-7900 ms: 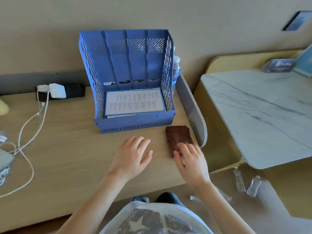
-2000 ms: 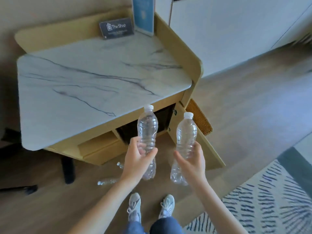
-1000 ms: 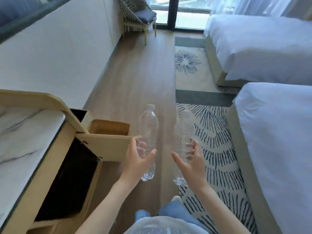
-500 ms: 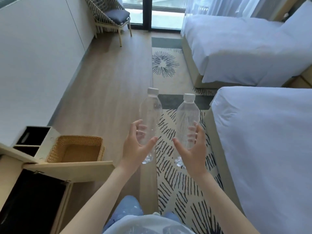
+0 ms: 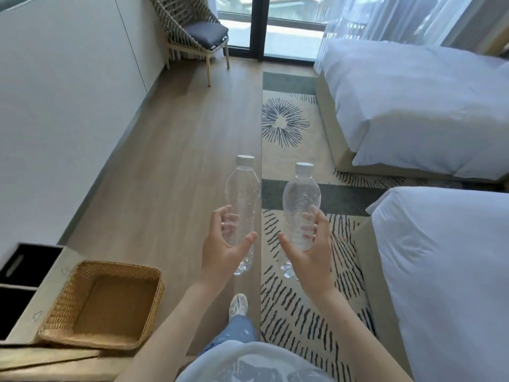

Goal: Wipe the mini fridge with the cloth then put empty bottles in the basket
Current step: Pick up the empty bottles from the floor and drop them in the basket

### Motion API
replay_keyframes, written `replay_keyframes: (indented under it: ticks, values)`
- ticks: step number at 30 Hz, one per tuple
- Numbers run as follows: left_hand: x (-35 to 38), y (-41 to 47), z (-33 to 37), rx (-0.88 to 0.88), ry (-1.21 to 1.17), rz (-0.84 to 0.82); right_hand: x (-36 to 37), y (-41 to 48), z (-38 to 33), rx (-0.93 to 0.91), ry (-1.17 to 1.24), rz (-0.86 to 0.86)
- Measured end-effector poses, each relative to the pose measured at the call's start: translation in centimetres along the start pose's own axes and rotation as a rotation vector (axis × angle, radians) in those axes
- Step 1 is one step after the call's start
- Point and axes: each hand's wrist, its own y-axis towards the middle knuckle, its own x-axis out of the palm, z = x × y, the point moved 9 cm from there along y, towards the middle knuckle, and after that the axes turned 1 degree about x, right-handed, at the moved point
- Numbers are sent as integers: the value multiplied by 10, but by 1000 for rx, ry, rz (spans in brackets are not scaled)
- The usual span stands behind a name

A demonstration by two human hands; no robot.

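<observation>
Head view, looking down the length of a room.

Left hand (image 5: pixel 223 252) grasps the left bottle (image 5: pixel 242 194) round its lower half. The thumb is in front; the fingers are curled behind and show through the plastic. Right hand (image 5: pixel 311 249) grasps the right bottle (image 5: pixel 301 197) the same way.

Both bottles are thin clear plastic with ribbed waists and white screw caps on. They are see-through front to back and held roughly upright, caps toward 12 o'clock. The 2 are side by side near frame centre, not touching, in the air above the line where the floor (image 5: pixel 170 161) meets the rug (image 5: pixel 286 128).

Basket (image 5: pixel 118 267) is at 8 o'clock. It is square, of tan woven wicker with low walls, and its flat brown bottom shows in full. It sits on a pale wooden cabinet top (image 5: pixel 49 351), just beside a box (image 5: pixel 24 274) with 2 dark rectangular openings at 9 o'clock. It is well apart from both bottles.

Floor is wood-grain planks running 6 to 12 o'clock. Rug is cream with dark dashes and a starburst mark toward 12 o'clock. There are 2 beds with smooth white covers, the far bed (image 5: pixel 413 100) at 2 o'clock and the near bed (image 5: pixel 446 271) at 4 o'clock. A woven chair (image 5: pixel 192 31) with a dark cushion is at 11 o'clock. 1 pale shoe (image 5: pixel 239 304) is at 6 o'clock. A plain white wall (image 5: pixel 63 106) is at 10 o'clock.
</observation>
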Motion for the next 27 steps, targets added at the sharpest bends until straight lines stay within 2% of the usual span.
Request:
replay_keyframes:
  ticks: [9, 16, 22, 27]
  values:
    - [-13, 211, 45, 60, -21, 65, 69, 205, -40, -34, 42, -9]
    - [-17, 315, 11, -56, -18, 187, 151, 323, -26, -65, 27, -137]
    - [-72, 361, -11, -194, -53, 475, 265, 411, -53, -177, 43, -421]
    - [-144, 347, -13, -237, -73, 835, 377, 419, -109, -339, 124, -755]
